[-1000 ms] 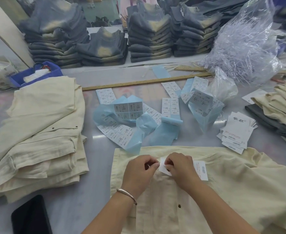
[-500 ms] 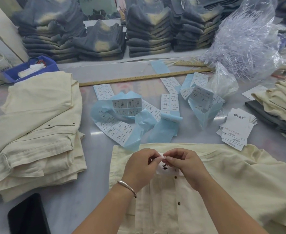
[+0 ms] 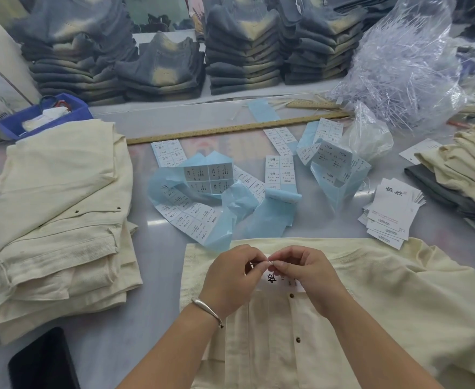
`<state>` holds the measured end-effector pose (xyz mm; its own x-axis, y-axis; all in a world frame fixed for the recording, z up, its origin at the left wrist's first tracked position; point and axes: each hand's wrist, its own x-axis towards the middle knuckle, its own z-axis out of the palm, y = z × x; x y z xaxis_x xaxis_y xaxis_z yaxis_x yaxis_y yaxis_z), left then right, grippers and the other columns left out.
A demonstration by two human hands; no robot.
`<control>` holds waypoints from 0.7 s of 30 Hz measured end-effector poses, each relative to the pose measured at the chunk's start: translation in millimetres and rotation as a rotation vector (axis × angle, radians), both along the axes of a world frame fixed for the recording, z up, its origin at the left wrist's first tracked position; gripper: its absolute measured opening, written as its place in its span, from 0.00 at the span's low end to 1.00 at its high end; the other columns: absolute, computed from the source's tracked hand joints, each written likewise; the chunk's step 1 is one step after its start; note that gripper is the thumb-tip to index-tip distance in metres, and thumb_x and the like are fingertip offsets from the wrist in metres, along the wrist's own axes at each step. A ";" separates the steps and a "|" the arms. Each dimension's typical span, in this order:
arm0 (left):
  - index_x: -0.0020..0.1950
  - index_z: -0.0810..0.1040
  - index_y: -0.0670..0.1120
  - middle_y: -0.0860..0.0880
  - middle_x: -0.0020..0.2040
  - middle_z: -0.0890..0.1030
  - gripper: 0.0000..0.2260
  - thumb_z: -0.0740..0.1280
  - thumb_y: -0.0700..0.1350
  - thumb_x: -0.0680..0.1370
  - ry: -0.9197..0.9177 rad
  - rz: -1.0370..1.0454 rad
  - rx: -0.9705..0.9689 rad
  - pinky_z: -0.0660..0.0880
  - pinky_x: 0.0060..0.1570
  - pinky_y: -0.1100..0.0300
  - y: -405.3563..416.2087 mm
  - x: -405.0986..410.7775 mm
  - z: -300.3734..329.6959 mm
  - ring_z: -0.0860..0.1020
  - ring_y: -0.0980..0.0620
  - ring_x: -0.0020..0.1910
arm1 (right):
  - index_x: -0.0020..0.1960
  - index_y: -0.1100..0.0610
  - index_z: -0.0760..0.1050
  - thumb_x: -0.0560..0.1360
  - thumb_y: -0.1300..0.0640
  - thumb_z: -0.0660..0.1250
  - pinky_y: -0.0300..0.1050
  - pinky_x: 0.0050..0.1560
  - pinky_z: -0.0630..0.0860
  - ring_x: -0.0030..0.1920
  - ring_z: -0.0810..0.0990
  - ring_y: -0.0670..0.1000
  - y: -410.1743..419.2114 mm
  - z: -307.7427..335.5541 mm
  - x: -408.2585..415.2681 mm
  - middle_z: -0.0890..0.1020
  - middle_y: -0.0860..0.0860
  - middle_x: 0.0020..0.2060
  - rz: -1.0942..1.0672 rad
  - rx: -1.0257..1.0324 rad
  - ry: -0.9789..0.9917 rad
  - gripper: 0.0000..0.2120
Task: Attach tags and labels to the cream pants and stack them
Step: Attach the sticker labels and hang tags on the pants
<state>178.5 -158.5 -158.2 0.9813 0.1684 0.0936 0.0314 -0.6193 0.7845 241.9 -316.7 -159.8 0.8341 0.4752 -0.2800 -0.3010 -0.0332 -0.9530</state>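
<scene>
1. The cream pants [image 3: 371, 304] lie flat on the bench [image 3: 152, 290] right in front of the person, waistband toward the far side, button fly facing up

2. Both hands meet over the waistband: the left hand [image 3: 230, 279] and the right hand [image 3: 306, 276] each have thumb and forefinger curled in a tight pinch on a tiny fastener end, fingertips almost touching, with the hang tag [image 3: 280, 280] tucked just beneath them

3. To my eye this is the joining of the tag's loop; it wants both ends kept lined up and pressed squarely together, with the cloth under it left slack so nothing puckers

4. Finished pairs sit in a folded stack [image 3: 54, 220] at the left, well apart; this pair should go there once tagged

5. The hang tag shows one bold black brush character; the rest is hidden by the hands

6. The spare tag pile [image 3: 390, 217] at the right carries two similar brush characters and small red print too fine to read

7. The sticker sheets [image 3: 208, 178] on blue backing read "1103#" and "#E011"; one seems to carry an "S", the smaller lines are illegible
</scene>
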 end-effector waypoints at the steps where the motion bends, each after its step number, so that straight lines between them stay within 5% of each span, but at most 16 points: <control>1: 0.41 0.81 0.49 0.54 0.38 0.80 0.04 0.70 0.45 0.76 -0.001 -0.001 0.018 0.75 0.42 0.55 -0.2 -0.2 0.1 0.76 0.56 0.38 | 0.43 0.62 0.83 0.72 0.71 0.69 0.43 0.46 0.78 0.41 0.82 0.55 0.1 -0.1 -0.4 0.84 0.61 0.38 -0.001 -0.009 -0.008 0.06; 13: 0.42 0.83 0.46 0.52 0.38 0.81 0.03 0.71 0.44 0.75 0.070 -0.119 0.035 0.75 0.44 0.52 2.4 2.9 3.3 0.77 0.54 0.39 | 0.46 0.57 0.75 0.70 0.70 0.72 0.44 0.42 0.75 0.37 0.80 0.58 -0.6 5.0 -5.7 0.83 0.54 0.33 0.054 -0.191 -0.354 0.12; 17: 0.38 0.84 0.45 0.58 0.32 0.82 0.03 0.76 0.39 0.70 0.135 -0.107 -0.233 0.69 0.36 0.70 13.2 2.5 3.8 0.75 0.63 0.32 | 0.50 0.59 0.71 0.70 0.70 0.71 0.51 0.46 0.77 0.38 0.81 0.59 -4.8 14.6 -4.0 0.83 0.58 0.34 0.166 -0.141 -0.258 0.14; 21: 0.38 0.83 0.44 0.59 0.32 0.81 0.04 0.77 0.39 0.69 0.153 -0.090 -0.298 0.67 0.35 0.73 18.1 -0.2 0.8 0.73 0.63 0.31 | 0.50 0.62 0.70 0.70 0.72 0.69 0.51 0.46 0.78 0.37 0.81 0.56 -1.2 20.0 -4.1 0.83 0.61 0.35 0.233 -0.149 -0.255 0.13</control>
